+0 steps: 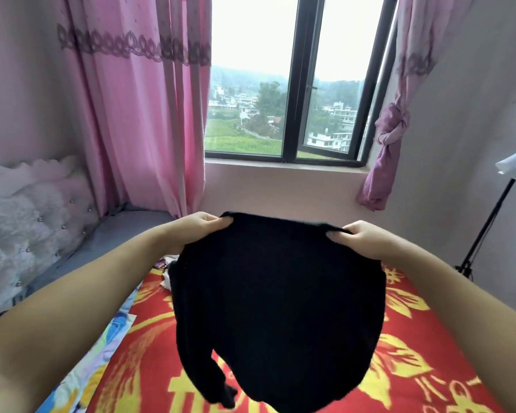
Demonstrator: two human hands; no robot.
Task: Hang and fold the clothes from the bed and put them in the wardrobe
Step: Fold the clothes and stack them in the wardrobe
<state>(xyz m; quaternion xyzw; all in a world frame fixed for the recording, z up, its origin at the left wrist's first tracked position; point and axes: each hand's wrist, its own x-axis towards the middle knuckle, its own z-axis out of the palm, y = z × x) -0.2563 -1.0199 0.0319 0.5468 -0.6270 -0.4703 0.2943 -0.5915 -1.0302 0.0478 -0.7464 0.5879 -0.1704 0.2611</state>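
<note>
The black sweater (pixel 277 305) looks soft, limp and fairly light, a knit that will sag and stretch wherever it is not supported, so the sensible places to take it are the two top corners, at the shoulders, where a pinch on each side lets the body fall flat and even. That is how it is held now: the left hand (pixel 197 231) pinches one upper corner, fingers curled over the edge, and the right hand (pixel 361 238) grips the other likewise, both closed firmly on the cloth. The sweater hangs in the air between them, above the red and yellow blanket (pixel 405 338) on the bed, its top edge pulled nearly straight. It is plain, dark and without visible pattern; one long sleeve dangles at the lower left, its cuff near the blanket. A few other clothes (pixel 168 274) lie behind it.
</note>
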